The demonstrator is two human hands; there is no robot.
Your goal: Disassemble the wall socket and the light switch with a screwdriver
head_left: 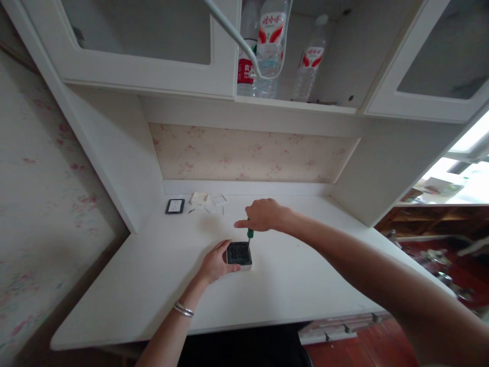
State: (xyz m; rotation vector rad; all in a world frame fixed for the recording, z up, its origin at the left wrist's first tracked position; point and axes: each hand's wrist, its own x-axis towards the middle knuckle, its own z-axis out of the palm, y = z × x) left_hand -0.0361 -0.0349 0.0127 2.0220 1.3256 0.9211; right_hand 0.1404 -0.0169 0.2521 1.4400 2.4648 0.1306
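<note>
The water bottles (272,30) on the upper shelf carry red-and-white labels with red Chinese characters. The right hand (263,215) has its grip closed around a green-handled screwdriver (249,234), held upright with the forefinger pointing left and the tip down in the socket module (239,254). The left hand (216,262) clasps the module's left side. The module sits mid-bench (305,275), well back from the front edge, with bare surface all round. A black socket faceplate (174,206) and small white parts (208,200) lie near the back wall.

A home room: floral wallpaper (244,153); white desk (153,285) beneath glass-door cabinets (145,46); water bottles (271,41).
</note>
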